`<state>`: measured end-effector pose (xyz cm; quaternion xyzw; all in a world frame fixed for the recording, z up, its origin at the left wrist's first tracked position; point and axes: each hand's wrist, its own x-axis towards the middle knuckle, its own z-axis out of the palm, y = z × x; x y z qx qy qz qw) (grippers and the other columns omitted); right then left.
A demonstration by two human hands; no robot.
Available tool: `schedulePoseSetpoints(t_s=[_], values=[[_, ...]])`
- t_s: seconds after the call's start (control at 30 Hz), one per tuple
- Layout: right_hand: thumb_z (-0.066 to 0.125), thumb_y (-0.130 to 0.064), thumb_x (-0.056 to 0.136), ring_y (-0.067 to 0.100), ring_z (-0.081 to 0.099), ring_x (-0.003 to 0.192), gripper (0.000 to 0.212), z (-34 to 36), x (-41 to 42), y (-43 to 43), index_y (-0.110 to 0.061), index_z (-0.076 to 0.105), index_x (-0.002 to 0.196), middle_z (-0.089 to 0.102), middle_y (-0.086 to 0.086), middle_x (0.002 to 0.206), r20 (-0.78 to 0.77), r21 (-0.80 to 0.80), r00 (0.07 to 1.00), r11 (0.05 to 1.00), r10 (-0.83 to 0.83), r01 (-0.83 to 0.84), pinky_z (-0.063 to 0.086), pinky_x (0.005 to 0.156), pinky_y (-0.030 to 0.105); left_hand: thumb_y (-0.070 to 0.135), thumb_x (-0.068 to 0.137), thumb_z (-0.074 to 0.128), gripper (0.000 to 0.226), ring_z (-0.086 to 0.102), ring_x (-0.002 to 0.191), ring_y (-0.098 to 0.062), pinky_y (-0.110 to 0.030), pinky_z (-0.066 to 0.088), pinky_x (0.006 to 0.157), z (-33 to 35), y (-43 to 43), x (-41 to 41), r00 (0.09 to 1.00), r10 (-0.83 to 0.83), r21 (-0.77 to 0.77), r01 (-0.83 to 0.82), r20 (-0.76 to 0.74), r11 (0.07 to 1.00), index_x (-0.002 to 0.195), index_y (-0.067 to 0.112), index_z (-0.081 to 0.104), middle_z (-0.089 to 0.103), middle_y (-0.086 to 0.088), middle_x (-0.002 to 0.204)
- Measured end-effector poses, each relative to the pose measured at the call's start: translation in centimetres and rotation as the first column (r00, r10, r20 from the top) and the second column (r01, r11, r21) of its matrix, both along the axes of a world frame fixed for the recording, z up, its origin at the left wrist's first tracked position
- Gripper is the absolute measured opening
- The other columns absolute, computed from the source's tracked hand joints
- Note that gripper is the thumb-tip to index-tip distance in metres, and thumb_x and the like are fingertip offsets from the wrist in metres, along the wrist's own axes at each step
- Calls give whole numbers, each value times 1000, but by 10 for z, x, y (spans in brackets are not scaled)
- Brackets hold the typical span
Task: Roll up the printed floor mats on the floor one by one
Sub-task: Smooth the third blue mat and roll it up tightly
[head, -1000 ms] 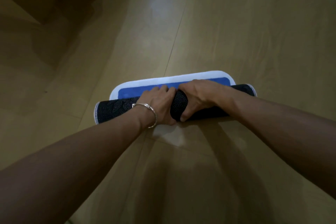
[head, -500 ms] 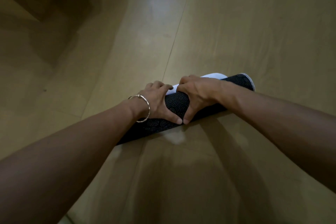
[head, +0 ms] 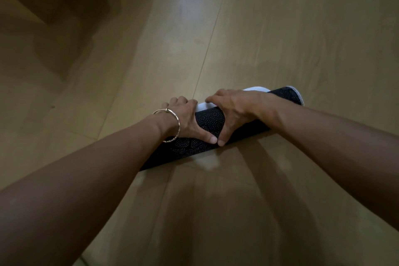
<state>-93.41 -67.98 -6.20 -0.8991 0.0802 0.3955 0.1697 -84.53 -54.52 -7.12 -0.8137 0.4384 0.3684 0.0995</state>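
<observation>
The floor mat (head: 209, 122) lies on the wooden floor (head: 280, 28) as a roll that looks all but finished. Its black dotted backing faces outward and it runs slantwise under both wrists: one end disappears beneath the left forearm, the other juts out beyond the right wrist. The left hand (head: 189, 117) and right hand (head: 234, 109) sit side by side at the middle of the roll, thumb tips nearly touching on the side nearest the person. Their fingers are curled over the top to the far side, so both are clamped round it. Just under the fingertips a strip of white hem (head: 204, 106) shows, probably the mat's last loose edge. A bangle (head: 175, 128) rings the left wrist. The mat looks soft, light and pliable, and its dotted backing should give the palms good friction rather than slip. It is likely springy enough to unwind if released. With both grips at the centre, the ends may slacken, so taking hold further out with the hem pinned underneath seems wiser.
</observation>
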Motion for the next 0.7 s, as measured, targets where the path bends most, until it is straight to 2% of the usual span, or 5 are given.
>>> schedulePoseSetpoints(t_s=[0.33, 0.43, 0.5, 0.6, 0.7], values=[[75, -74, 48, 27, 36, 125, 111, 1, -11, 11, -21, 36, 138, 38, 7, 137, 47, -128, 985, 979, 166, -159, 27, 109, 45, 85, 43, 61, 96, 42, 104, -20, -33, 36, 94, -7, 13, -16, 992, -62, -221, 85, 108, 972, 109, 17, 46, 45, 1, 110], [76, -71, 52, 27, 51, 114, 104, 4, -13, 13, -19, 36, 132, 53, 7, 125, 42, -158, 982, 972, 184, -175, 26, 108, 46, 77, 48, 70, 88, 49, 87, -19, -31, 39, 73, 0, 13, -22, 999, 22, -160, -16, 36, 987, 106, 19, 40, 48, 3, 96], [77, -69, 53, 27, 57, 106, 100, 5, -15, 15, -19, 35, 130, 58, 5, 115, 80, -186, 980, 969, 182, -164, 32, 104, 47, 77, 49, 71, 90, 54, 78, -22, -30, 40, 66, 5, 11, -23, 999, 21, -107, -17, 39, 994, 111, 21, 36, 57, 0, 92], [78, -68, 52, 27, 59, 102, 106, 6, -18, 17, -21, 30, 134, 60, 4, 110, 143, -196, 977, 972, 157, -127, 46, 86, 40, 78, 49, 69, 102, 62, 90, -27, -30, 42, 68, 9, 5, -24, 991, -86, -65, 93, 101, 994, 129, 26, 33, 64, -5, 103], [77, -66, 56, 24, 57, 101, 91, 9, -23, 15, -19, 39, 124, 58, 3, 109, 175, -215, 972, 970, 157, -118, 40, 72, 33, 80, 53, 66, 92, 59, 83, -25, -28, 41, 65, 14, -4, -28, 979, -131, -33, 138, 153, 990, 123, 26, 43, 63, -3, 102]])
